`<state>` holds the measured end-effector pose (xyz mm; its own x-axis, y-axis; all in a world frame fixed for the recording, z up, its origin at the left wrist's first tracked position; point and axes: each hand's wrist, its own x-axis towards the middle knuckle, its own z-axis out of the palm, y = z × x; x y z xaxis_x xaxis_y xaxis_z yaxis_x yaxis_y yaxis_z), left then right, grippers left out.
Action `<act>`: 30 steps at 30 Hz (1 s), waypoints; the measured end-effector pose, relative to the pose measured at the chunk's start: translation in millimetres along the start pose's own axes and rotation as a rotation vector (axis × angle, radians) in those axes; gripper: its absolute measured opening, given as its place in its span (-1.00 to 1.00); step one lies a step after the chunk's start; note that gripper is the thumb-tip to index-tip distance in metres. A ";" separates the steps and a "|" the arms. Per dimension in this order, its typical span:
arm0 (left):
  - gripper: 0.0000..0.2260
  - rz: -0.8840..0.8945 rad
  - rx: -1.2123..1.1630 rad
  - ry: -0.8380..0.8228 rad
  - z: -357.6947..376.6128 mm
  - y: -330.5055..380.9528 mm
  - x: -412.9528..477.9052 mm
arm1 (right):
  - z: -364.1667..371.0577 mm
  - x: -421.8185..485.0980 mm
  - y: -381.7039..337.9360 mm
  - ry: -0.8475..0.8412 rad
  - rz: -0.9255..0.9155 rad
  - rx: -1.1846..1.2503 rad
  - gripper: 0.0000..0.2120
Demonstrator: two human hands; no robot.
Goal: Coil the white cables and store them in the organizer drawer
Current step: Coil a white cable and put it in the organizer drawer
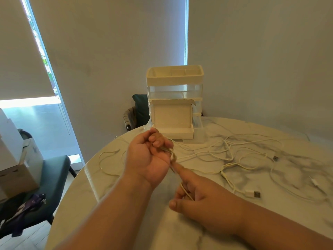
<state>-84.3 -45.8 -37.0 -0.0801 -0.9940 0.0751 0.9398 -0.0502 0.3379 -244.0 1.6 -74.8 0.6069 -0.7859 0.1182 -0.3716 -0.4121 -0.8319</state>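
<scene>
My left hand [149,156] is raised palm-up over the table, fingers curled around loops of a white cable [173,156]. My right hand [198,195] is just below and to the right, pinching the same cable, its index finger stretched toward the left palm. Several loose white cables [234,159] lie tangled across the marble table [126,213] to the right, with USB plugs [253,193] at their ends. One more cable [106,159] trails left of my left hand. The white organizer [174,101] stands at the table's far edge with its bottom drawer [173,132] pulled open.
Dark green chairs stand at the left [54,177] and behind the organizer [140,109]. Cardboard boxes [14,168] are stacked at the far left. A wall and window blinds rise behind the round table's edge.
</scene>
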 end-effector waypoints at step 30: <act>-0.77 -0.013 0.333 0.204 9.6 -2.8 -5.9 | -7.3 5.0 -4.8 0.360 0.268 -0.092 -0.75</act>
<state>-89.7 -38.9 -29.4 0.0077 -0.9941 -0.1081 0.7770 -0.0621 0.6264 -244.3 -3.7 -66.3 0.2041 -0.9738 0.1001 -0.5527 -0.1990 -0.8093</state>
